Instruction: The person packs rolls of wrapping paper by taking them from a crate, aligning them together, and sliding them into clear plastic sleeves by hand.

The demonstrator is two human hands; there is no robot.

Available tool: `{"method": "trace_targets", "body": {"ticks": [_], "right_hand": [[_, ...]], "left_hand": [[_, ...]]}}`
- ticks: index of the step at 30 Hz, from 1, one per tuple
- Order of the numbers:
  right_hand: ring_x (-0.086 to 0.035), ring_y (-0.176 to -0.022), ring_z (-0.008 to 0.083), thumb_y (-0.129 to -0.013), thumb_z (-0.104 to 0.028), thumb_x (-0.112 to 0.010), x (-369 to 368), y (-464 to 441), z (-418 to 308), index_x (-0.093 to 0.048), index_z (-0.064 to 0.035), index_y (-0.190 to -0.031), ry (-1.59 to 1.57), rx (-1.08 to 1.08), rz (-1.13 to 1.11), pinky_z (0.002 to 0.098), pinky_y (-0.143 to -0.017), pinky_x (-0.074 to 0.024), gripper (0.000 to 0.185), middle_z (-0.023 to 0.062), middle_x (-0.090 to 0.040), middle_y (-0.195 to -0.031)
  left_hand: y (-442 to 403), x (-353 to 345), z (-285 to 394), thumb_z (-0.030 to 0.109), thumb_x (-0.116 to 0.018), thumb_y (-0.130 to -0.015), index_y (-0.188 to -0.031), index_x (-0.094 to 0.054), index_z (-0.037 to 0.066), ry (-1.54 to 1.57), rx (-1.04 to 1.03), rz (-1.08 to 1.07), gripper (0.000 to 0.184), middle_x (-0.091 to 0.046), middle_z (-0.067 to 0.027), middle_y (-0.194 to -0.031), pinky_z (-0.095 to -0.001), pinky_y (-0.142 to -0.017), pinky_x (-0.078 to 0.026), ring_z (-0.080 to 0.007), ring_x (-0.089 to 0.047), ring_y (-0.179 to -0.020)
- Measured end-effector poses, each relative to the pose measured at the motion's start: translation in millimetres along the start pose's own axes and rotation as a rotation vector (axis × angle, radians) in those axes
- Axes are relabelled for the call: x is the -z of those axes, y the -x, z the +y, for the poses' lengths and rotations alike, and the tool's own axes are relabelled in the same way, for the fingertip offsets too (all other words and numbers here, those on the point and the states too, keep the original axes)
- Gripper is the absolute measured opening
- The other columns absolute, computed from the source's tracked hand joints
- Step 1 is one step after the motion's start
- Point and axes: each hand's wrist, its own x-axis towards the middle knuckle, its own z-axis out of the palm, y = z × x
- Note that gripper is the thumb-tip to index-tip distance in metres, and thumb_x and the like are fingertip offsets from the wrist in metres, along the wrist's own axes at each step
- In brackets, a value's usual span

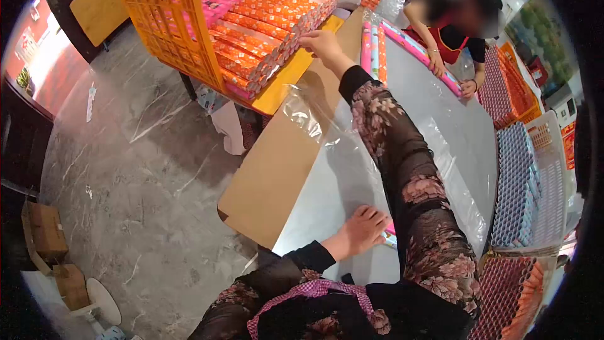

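Observation:
My right hand (pixel 323 46) stretches to the crate, fingertips pinched at the end of a roll in the stack of orange patterned wrapping-paper rolls (pixel 270 16). The contact is small and partly hidden. Low on the grey table (pixel 352 182), my left hand (pixel 360 233) curls its fingers over the ends of a pink roll (pixel 391 227) and a light-blue roll (pixel 390 239). My right forearm covers most of those two. Clear plastic film (pixel 303 113) lies across the table and a brown cardboard sheet (pixel 270 176).
A yellow crate (pixel 170 19) holds the stack on the left. Across the table, a co-worker (pixel 450 41) handles a pink roll (pixel 434 63); more rolls (pixel 374 50) lie nearby. Baskets of rolls (pixel 516 189) line the right side. Cardboard boxes (pixel 47 233) sit on the floor.

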Motion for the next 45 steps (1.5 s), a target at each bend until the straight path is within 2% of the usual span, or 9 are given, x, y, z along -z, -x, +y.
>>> {"method": "trace_targets", "body": {"ticks": [6, 13, 17, 27, 29, 32, 34, 38, 45], "right_hand": [[-0.054, -0.056, 0.0116, -0.077, -0.023, -0.075, -46.6, -35.7, 29.3, -0.066, -0.0090, -0.073, -0.165, -0.156, 0.062, 0.0308, -0.049, -0.0406, 0.017, -0.0004, -0.060, -0.067], [-0.052, -0.049, 0.0156, -0.076, -0.014, -0.073, -64.7, -57.4, 45.5, -0.064, -0.0055, -0.068, -0.227, -0.108, 0.144, 0.0320, -0.044, -0.0377, 0.015, 0.0033, -0.057, -0.061], [-0.057, -0.054, 0.0189, -0.074, -0.015, -0.071, -56.1, -53.5, 38.9, -0.063, 0.0027, -0.064, -0.229, -0.157, 0.225, 0.0374, -0.051, -0.0434, 0.023, 0.0085, -0.059, -0.059], [-0.035, -0.049, 0.0103, -0.082, -0.018, -0.070, -8.0, -17.6, 35.1, -0.051, -0.0159, -0.060, -0.401, -0.500, 0.057, 0.0324, -0.051, -0.0304, 0.030, -0.0044, -0.036, -0.052], [-0.039, -0.050, 0.0101, -0.085, -0.021, -0.069, 6.0, -11.1, 31.0, -0.058, -0.0125, -0.065, -0.364, -0.428, -0.011, 0.0347, -0.054, -0.0352, 0.024, -0.0035, -0.040, -0.053], [-0.054, -0.061, 0.0156, -0.082, -0.022, -0.072, 8.7, -9.7, 28.6, -0.067, -0.0095, -0.083, 0.351, -0.111, 0.165, 0.0385, -0.062, -0.0442, 0.014, 0.0018, -0.054, -0.063], [-0.063, -0.083, 0.0229, -0.079, -0.021, -0.071, 1.4, -5.2, 34.3, -0.066, -0.0062, -0.110, 0.913, 0.753, 0.472, 0.0397, -0.077, -0.0480, 0.035, 0.0084, -0.063, -0.083], [-0.061, -0.088, 0.0264, -0.085, -0.017, -0.055, -28.2, -8.9, 35.1, -0.056, -0.0003, -0.115, 1.327, 1.047, 0.407, 0.0388, -0.079, -0.0457, 0.035, 0.0117, -0.063, -0.094], [-0.061, -0.074, 0.0222, -0.086, -0.015, -0.053, -52.2, -28.8, 45.3, -0.056, -0.0072, -0.095, 1.476, 0.776, 0.368, 0.0366, -0.068, -0.0437, 0.013, 0.0066, -0.060, -0.078]], "left_hand": [[3.3, -18.4, -5.2, 0.028, -0.065, -0.074, -0.065, -0.066, 0.010, 0.045, -0.028, 0.194, 0.021, -0.058, -0.0070, -0.078, -0.0454, -0.104, -0.031, -0.0294, -0.051, -0.101], [11.8, -36.3, -9.1, 0.026, -0.066, -0.067, -0.060, -0.065, 0.010, 0.057, -0.022, 0.211, 0.018, -0.057, -0.0061, -0.069, -0.0464, -0.107, -0.031, -0.0308, -0.055, -0.089], [4.9, -14.6, -4.4, 0.031, -0.067, -0.073, -0.075, -0.068, 0.010, 0.138, -0.002, 0.200, 0.021, -0.059, -0.0078, -0.083, -0.0469, -0.107, -0.030, -0.0307, -0.053, -0.101], [0.2, 16.3, 0.2, 0.034, -0.067, -0.082, -0.113, -0.056, 0.004, 0.046, 0.014, -0.040, 0.044, -0.052, -0.0104, -0.116, -0.0429, -0.106, -0.030, -0.0280, -0.044, -0.117], [-1.3, 15.0, 0.4, 0.033, -0.067, -0.082, -0.114, -0.055, 0.004, 0.037, 0.003, -0.027, 0.044, -0.051, -0.0100, -0.117, -0.0429, -0.106, -0.030, -0.0275, -0.044, -0.117], [-1.6, 15.7, -0.9, 0.033, -0.066, -0.083, -0.116, -0.053, 0.004, 0.031, -0.005, -0.010, 0.045, -0.051, -0.0092, -0.117, -0.0428, -0.106, -0.031, -0.0267, -0.044, -0.117], [-2.0, 17.8, 1.6, 0.032, -0.066, -0.083, -0.116, -0.053, 0.004, 0.043, -0.006, -0.010, 0.046, -0.051, -0.0089, -0.117, -0.0428, -0.105, -0.031, -0.0264, -0.044, -0.117], [-0.5, 17.3, -0.7, 0.032, -0.066, -0.084, -0.122, -0.051, 0.003, 0.039, 0.001, -0.065, 0.050, -0.050, -0.0089, -0.120, -0.0432, -0.104, -0.031, -0.0274, -0.044, -0.117], [1.9, 12.7, 0.5, 0.033, -0.068, -0.082, -0.101, -0.067, 0.001, 0.038, -0.017, 0.040, 0.037, -0.059, -0.0093, -0.106, -0.0436, -0.103, -0.032, -0.0289, -0.046, -0.115]]}}
